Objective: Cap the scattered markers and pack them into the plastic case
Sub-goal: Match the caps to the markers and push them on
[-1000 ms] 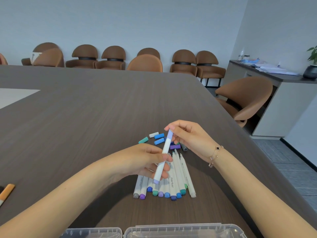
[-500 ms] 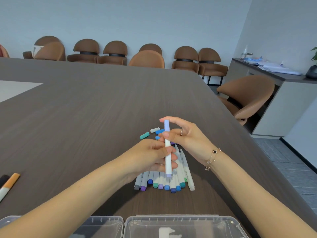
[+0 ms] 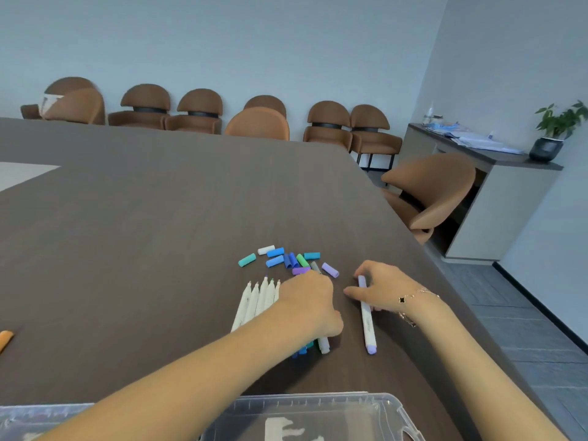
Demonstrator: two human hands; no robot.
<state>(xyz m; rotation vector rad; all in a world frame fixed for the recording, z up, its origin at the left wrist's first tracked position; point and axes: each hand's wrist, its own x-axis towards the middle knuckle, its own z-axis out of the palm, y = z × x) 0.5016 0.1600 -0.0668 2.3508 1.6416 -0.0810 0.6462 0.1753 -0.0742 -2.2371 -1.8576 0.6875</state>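
resting on the counter (image 3: 159, 218), the right hand (image 3: 386, 289) lies over the upper end of a lavender marker (image 3: 366, 316), its fingers (image 3: 351, 291) curled loosely about the barrel. this marker carries a lavender cap at both ends and lies by itself to the right of the rest, which reads as a finished piece set apart so it is not mixed with the uncapped ones.

the left hand (image 3: 310, 300) reaches across the row of uncapped markers (image 3: 259, 297), knuckles up, with its fingertips at the near edge of the loose caps (image 3: 286, 259). whether those fingers already pinch a cap or a marker is hidden under the hand; i cannot tell. the likely purpose is to fetch the next cap or the next marker.

the uncapped markers lie side by side, bare tips pointing away from the person and coloured ends toward them, an arrangement that keeps each tip just beside the cap pile. the caps, in teal, blue, green, purple and white, sit in a small cluster just beyond those tips.

the plastic case (image 3: 375, 409) stands open at the near edge of the counter, close to the person; its contents are not clear from this angle, possibly nothing yet. an orange marker (image 3: 4, 340) lies well apart at the far left.

judgement: capping is at an early stage, packing not yet begun.
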